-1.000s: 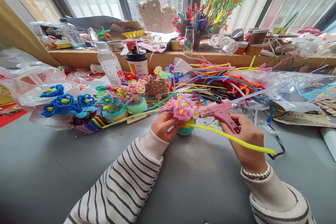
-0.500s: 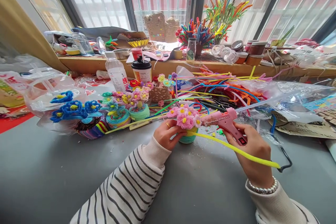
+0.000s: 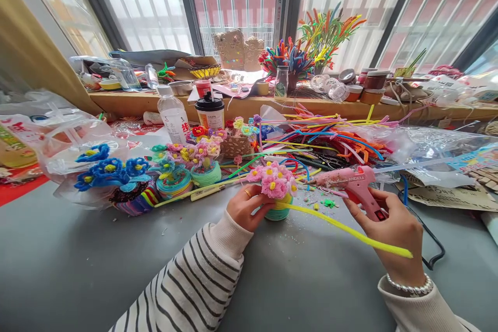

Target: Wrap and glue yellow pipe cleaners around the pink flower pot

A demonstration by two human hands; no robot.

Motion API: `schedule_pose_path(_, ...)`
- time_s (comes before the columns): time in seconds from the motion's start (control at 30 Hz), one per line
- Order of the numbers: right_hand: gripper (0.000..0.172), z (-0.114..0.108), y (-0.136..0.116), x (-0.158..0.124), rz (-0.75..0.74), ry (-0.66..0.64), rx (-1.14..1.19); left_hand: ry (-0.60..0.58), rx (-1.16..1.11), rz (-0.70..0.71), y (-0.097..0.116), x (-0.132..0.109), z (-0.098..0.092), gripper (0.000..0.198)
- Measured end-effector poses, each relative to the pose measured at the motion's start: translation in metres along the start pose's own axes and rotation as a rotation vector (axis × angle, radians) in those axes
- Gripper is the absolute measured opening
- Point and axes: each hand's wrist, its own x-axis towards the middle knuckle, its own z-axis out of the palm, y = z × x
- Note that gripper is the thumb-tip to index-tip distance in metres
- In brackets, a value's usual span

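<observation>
My left hand (image 3: 246, 206) is closed round the side of a small green-wrapped pot (image 3: 277, 213) and pinches a yellow pipe cleaner (image 3: 342, 225) against it. The strip's loose end reaches out to the right, in front of my other hand. Pink fuzzy flowers (image 3: 273, 179) with yellow centres top the pot. My right hand (image 3: 397, 228) grips a pink hot glue gun (image 3: 360, 184) by its handle. The gun's nozzle points left at the flowers, a short gap away from the pot.
Finished flower pots (image 3: 175, 179) and blue fuzzy flowers (image 3: 111, 166) stand to the left. A heap of pipe cleaners (image 3: 334, 135) lies behind. A water bottle (image 3: 172, 114) and a lidded cup (image 3: 210, 111) stand near the sill. The black cord (image 3: 438, 254) loops at the right; green scraps (image 3: 329, 203) dot the table.
My right hand has drawn the glue gun to the right, away from the pot. My left hand stays on the pot and the yellow strip. The view has tilted up slightly.
</observation>
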Motion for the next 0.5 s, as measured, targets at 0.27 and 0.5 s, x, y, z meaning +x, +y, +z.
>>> schedule_pose_path(0.27,0.049,-0.005,0.052,0.023,0.171,-0.213,-0.058,0.003,0.018,0.012,-0.002,0.000,0.001,0.011)
schedule_pose_path(0.5,0.040,-0.010,0.081,0.024,-0.176,-0.174,-0.221,-0.003,0.009,0.015,-0.002,0.000,0.000,0.011)
